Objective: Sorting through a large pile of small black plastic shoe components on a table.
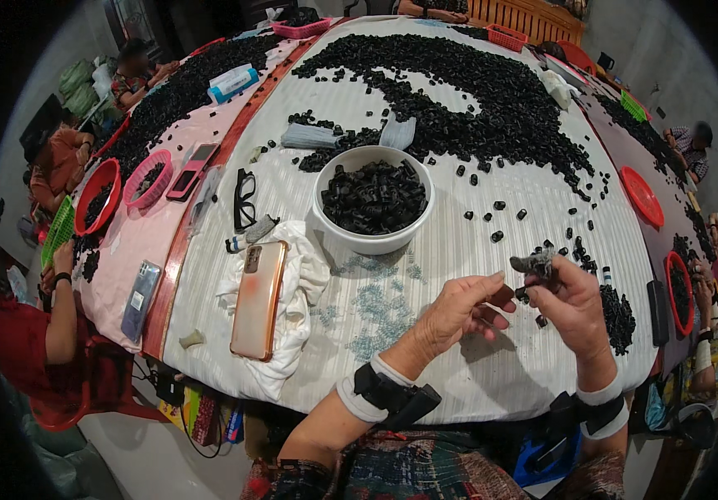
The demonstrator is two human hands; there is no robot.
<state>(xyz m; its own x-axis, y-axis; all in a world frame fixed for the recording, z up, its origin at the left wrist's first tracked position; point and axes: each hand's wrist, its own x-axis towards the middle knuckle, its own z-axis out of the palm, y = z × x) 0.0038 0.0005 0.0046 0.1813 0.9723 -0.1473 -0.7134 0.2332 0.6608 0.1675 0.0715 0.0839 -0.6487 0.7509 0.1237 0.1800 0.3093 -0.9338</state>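
Observation:
My right hand [574, 304] pinches a small black plastic part [522, 294] between thumb and fingers. A worn grey covering [532, 264] wraps its fingertip. Just to the left, my left hand [459, 315] faces it with thumb stretched out and fingers loosely curled and apart; I see nothing in it. Below the hands, a loose black part [541, 321] lies on the striped white cloth [459, 392]. A white bowl [376, 243] full of black parts stands ahead and left of my hands. Small pale-blue pieces [376, 308] are scattered in front of it.
A large spread of black parts [492, 100] covers the far table; a smaller pile [617, 321] lies right of my right hand. At left are a phone [259, 300] on white fabric, glasses [245, 200] and another phone [140, 300]. Several people work around with baskets.

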